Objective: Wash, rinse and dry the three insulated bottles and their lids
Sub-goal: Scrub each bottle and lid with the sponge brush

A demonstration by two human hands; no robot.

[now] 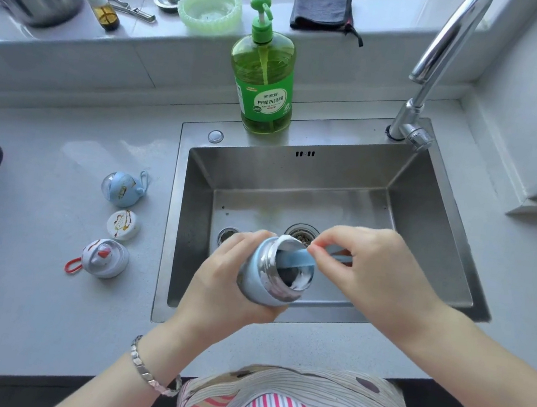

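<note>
Head view: gripping bottle (258, 284), tilted over sink (298, 176), with left hand (216, 275), fingers clamped round its blue body. Pinching brush (293, 260) by the handle with right hand (377, 272), fingers together on it, its head down in the foamy mouth. Likely light, stiff, soap-slick steel: best held firmly round the middle. Three lids (124, 189) lying left on bench (26, 291).

The pale blue steel insulated bottle (260, 277) has a silver rim. The light blue plastic brush handle (300, 259) matches it. The tall pump soap bottle (265, 76) is translucent green. The round white lid (123, 224) carries brown streaks; the domed grey lid (104, 258) has a red loop.
</note>
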